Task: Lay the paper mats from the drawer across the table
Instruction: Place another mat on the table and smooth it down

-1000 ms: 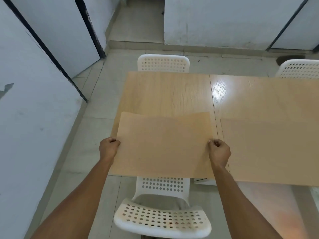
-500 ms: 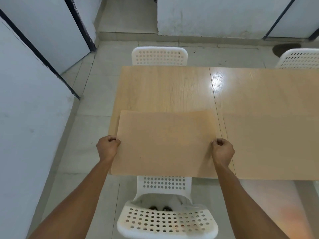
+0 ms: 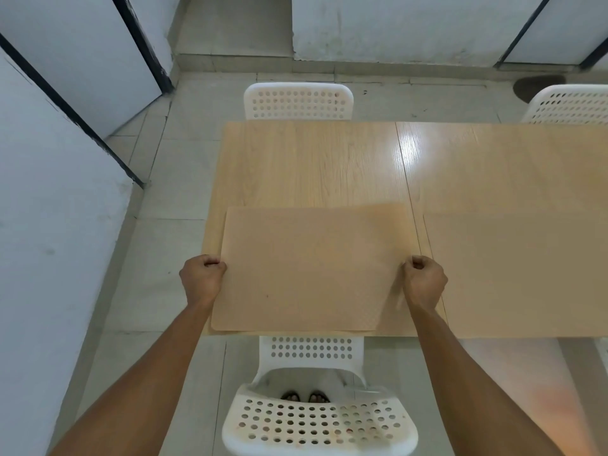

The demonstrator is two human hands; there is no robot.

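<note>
Head view: both hands (left hand (image 3: 202, 280), right hand (image 3: 425, 282)) pinch the paper mat (image 3: 309, 268).

Pale tiles (image 3: 184, 179) covered the floor, bounded by whitish walls (image 3: 388, 24) with dark trim. White perforated chairs (image 3: 298, 101) flanked a light wooden table (image 3: 316, 159) (a bright glare fell beside its seam).

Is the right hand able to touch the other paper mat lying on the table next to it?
Probably yes. The right hand pinches the held mat right beside the laid mat, and nothing lies between them; it would just have to let go first.
</note>
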